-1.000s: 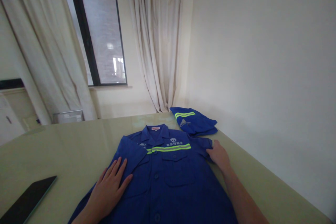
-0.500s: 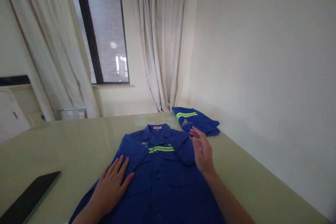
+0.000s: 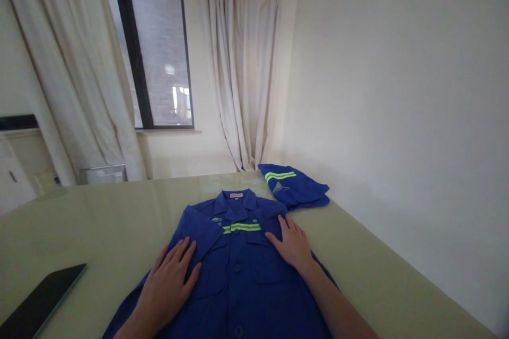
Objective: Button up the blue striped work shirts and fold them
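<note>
A blue work shirt (image 3: pixel 238 286) with a yellow-green reflective stripe lies front side up on the table, its collar pointing away from me. Its left-side sleeve is folded inward over the chest. My left hand (image 3: pixel 169 280) rests flat with fingers spread on the shirt's left side, at the folded sleeve. On the upper right of the shirt, near the shoulder, lies my right hand (image 3: pixel 292 243), its fingers stretched out and thumb apart. Neither hand grips anything. The lower end of the shirt is out of view.
A folded blue garment (image 3: pixel 296 190) with a similar stripe lies beyond the shirt, by the wall. A flat black panel (image 3: pixel 43 302) lies at the left on the pale green table (image 3: pixel 119 222). Curtains (image 3: pixel 242 63) and a window (image 3: pixel 159 47) are behind.
My right hand has come down and left, from above the shirt's right sleeve onto the cloth near the shoulder. My left hand stays in place.
</note>
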Motion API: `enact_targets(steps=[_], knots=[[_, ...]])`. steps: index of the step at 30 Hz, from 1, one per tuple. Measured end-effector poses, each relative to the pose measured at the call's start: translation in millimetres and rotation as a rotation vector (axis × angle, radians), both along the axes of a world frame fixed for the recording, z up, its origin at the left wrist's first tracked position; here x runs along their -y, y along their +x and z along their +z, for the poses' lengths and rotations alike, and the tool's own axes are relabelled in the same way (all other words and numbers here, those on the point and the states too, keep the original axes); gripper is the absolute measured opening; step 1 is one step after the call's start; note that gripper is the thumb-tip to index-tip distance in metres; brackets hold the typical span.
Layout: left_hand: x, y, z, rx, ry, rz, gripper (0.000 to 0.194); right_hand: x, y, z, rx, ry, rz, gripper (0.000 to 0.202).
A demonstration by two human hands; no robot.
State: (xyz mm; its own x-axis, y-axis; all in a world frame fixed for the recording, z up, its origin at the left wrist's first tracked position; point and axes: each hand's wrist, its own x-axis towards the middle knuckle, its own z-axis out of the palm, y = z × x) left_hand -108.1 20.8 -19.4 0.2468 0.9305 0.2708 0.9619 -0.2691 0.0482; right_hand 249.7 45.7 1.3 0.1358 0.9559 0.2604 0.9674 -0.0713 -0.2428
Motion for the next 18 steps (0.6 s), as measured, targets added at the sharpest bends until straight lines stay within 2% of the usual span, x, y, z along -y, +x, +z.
enact_targets(steps=[4, 8, 11, 14, 18], knots=[[-0.5, -1.1, -1.5, -0.010, 0.005, -0.014, 0.063, -2.5, 2.0, -7.7, 0.015, -0.048, 0.073, 0.074], [0.0, 0.2, 2.0, -0.017, -0.032, -0.002, 0.065, -5.9, -0.5, -4.2, 0.020, -0.080, 0.073, 0.082], [0.9, 0.9, 3.7, -0.013, -0.034, 0.029, 0.067, -4.3, -6.8, -0.7, 0.049, 0.001, 0.167, 0.084], [1.5, -1.5, -1.4, 0.001, -0.010, 0.079, 0.072, -0.5, -13.4, -2.7, 0.029, -0.044, 0.226, 0.085], [-5.5, -6.8, -9.7, 0.038, -0.063, 0.097, 0.074, -3.2, -17.8, -5.9, -0.005, -0.140, 0.252, 0.090]])
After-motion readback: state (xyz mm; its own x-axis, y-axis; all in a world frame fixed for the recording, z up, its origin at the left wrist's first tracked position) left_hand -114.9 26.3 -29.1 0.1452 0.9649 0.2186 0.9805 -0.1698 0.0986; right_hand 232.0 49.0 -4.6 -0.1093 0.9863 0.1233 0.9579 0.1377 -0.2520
